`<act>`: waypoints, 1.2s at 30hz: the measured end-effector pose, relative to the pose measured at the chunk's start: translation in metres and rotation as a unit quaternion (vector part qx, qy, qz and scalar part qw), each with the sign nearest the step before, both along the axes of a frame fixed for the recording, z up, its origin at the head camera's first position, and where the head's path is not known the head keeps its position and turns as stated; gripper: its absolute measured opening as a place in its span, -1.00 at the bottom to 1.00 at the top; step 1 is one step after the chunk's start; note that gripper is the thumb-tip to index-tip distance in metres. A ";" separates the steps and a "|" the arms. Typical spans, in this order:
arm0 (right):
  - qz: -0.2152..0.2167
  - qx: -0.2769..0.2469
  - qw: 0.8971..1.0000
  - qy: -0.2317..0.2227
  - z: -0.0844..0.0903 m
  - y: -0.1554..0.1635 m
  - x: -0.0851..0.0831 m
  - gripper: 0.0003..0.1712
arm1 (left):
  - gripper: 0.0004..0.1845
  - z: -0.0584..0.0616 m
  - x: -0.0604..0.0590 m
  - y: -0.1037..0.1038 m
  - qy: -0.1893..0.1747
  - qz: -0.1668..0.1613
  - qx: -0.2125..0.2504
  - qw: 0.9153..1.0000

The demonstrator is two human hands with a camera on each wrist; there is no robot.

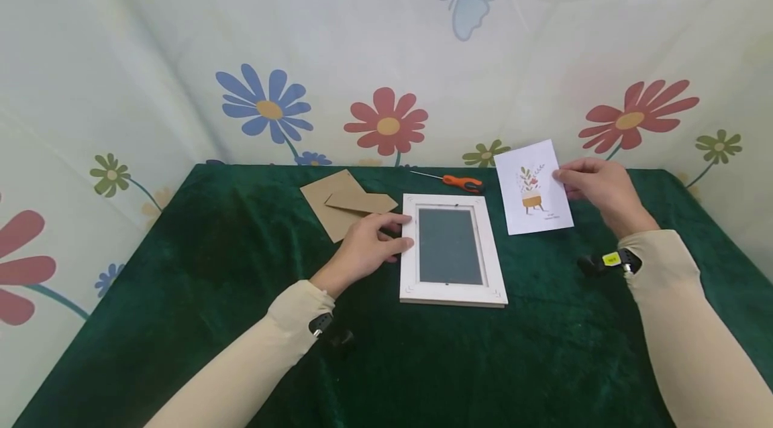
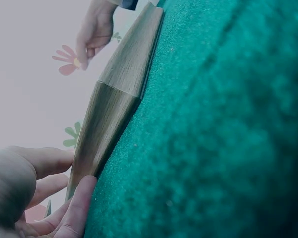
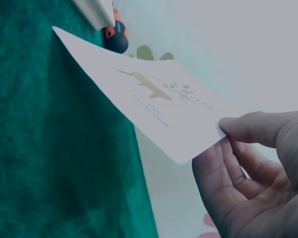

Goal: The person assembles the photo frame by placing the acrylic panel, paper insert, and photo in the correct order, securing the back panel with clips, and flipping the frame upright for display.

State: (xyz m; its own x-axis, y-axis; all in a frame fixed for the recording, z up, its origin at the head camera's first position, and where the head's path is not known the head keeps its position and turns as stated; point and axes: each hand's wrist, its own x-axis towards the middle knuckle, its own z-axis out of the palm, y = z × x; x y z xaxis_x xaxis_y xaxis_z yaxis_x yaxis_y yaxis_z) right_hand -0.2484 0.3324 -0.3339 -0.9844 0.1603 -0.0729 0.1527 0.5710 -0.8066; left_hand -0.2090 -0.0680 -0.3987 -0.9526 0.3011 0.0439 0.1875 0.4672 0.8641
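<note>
Pale flowered backdrop (image 1: 338,32) stands behind a dark green cloth (image 1: 241,247). Far left of centre: brown cardboard (image 1: 326,210) with a flap. Left hand (image 1: 362,247), just nearer and to the right, grips the left edge of the white picture frame (image 1: 453,292) with thumb and fingers; frame is immediately right of this hand. Orange-handled screwdriver (image 1: 463,183) on the far side, beyond the frame. Illustrated card (image 1: 531,186) next, tilted, left of the right hand (image 1: 600,190), which pinches its right edge.
</note>
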 end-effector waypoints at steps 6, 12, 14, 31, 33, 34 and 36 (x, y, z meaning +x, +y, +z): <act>0.005 0.000 1.000 0.009 0.010 -0.004 0.004 -0.09 | -0.46 0.000 0.000 0.000 0.000 -0.001 -0.001 1.000; 0.008 0.010 1.000 0.018 0.018 -0.007 0.008 -0.09 | -0.46 0.001 0.000 0.001 -0.002 -0.002 -0.003 1.000; 0.015 0.017 1.000 0.020 0.020 -0.009 0.009 -0.11 | -0.46 0.001 0.000 0.000 -0.003 -0.001 -0.003 1.000; 0.050 0.048 0.997 0.025 0.036 -0.033 0.019 -0.22 | -0.46 0.001 -0.001 0.000 0.000 -0.001 -0.003 1.000; 0.052 0.053 0.997 0.027 0.037 -0.036 0.021 -0.25 | -0.46 0.001 0.000 0.000 -0.001 -0.001 -0.002 1.000; 0.053 0.054 0.997 0.028 0.038 -0.038 0.022 -0.26 | -0.46 0.001 0.000 0.000 -0.001 -0.001 -0.002 1.000; 0.058 0.057 0.996 0.031 0.039 -0.042 0.023 -0.29 | -0.46 0.001 0.000 0.000 -0.001 -0.001 -0.002 1.000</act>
